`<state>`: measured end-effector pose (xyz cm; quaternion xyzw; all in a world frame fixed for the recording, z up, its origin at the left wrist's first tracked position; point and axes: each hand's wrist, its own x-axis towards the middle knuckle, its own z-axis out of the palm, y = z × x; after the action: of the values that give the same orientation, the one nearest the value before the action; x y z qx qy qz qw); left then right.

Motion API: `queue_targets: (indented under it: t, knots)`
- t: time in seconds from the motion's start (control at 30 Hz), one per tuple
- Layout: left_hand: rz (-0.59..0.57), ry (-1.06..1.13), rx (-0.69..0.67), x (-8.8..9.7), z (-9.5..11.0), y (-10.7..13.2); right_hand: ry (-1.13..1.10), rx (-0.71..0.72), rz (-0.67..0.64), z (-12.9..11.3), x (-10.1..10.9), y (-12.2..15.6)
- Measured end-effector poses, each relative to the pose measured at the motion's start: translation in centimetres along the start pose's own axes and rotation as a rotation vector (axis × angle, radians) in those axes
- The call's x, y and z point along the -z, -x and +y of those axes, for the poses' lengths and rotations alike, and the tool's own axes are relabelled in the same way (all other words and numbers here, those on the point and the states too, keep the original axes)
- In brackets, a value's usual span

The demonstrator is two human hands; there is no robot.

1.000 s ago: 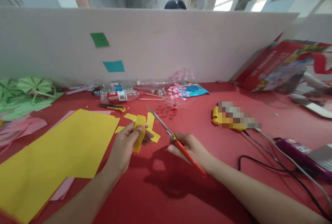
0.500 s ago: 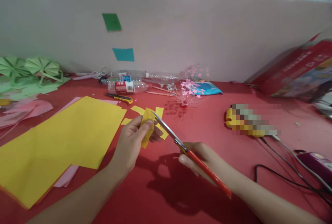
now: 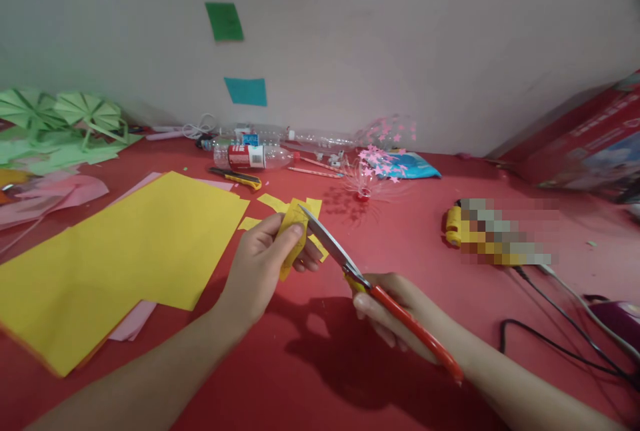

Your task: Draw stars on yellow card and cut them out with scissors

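Between thumb and fingers, my left hand (image 3: pixel 260 259) pinches a small strip of yellow paper (image 3: pixel 291 244) with faint lines drawn on it. My right hand (image 3: pixel 395 308) is closed round the red handles of a pair of scissors (image 3: pixel 333 244). The scissor tips lie against the upper right edge of the strip; whether they are cutting into it I cannot tell. Several yellow paper scraps (image 3: pixel 273 202) lie on the red table behind my left hand. Large yellow sheets (image 3: pixel 130 244) are spread to the left, over pink paper.
A utility knife (image 3: pixel 236 178), clear plastic bottles (image 3: pixel 250 156) and a pink star decoration (image 3: pixel 377 164) stand or lie toward the wall. Green folded paper (image 3: pixel 85 114) is at far left. A yellow glue gun-like item (image 3: pixel 454 226), partly blurred out, and cables (image 3: pixel 555 308) lie right.
The view has tilted down a little and shifted left, so everything sits slightly differently in it. The scissor blades look a little wider apart at the paper. Both hands keep their hold.
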<state>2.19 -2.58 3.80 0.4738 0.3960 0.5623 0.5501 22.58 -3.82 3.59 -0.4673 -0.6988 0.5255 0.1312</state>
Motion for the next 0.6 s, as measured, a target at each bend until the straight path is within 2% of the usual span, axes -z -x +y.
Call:
queue_targets:
  t: [0.6]
  knots:
    - [-0.009,0.025,0.013,0.02,0.14,-0.06,-0.026,-0.054,0.004,-0.06,0.04,0.04]
